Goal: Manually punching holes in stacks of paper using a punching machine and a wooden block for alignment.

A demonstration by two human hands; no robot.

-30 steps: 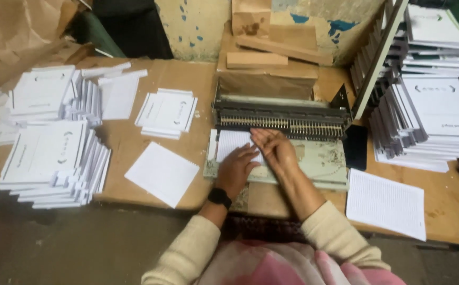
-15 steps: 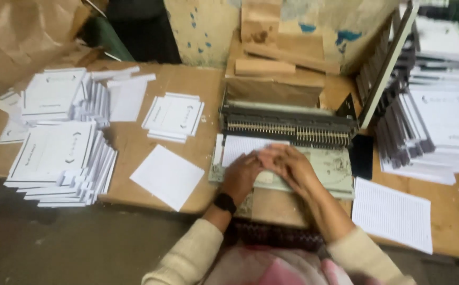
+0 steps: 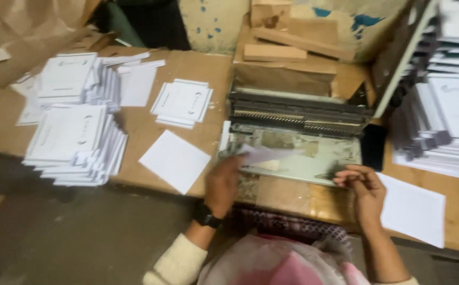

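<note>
My left hand grips a thin white sheet of paper, blurred with motion, and holds it over the left part of the binding machine's metal tray. A dark watch sits on that wrist. My right hand hovers at the tray's front right corner, fingers curled, with nothing visibly in it. Behind the tray runs the punching and binding machine with its dark comb of teeth.
White booklet stacks fill the left of the brown table, with a smaller stack and a loose white sheet nearer the machine. A sheet lies right of my right hand. Tall stacks and wood blocks stand behind.
My hands, together on the paper at the machine before, have parted. The left has pulled the sheet left and toward me; the right has moved to the tray's right front corner.
</note>
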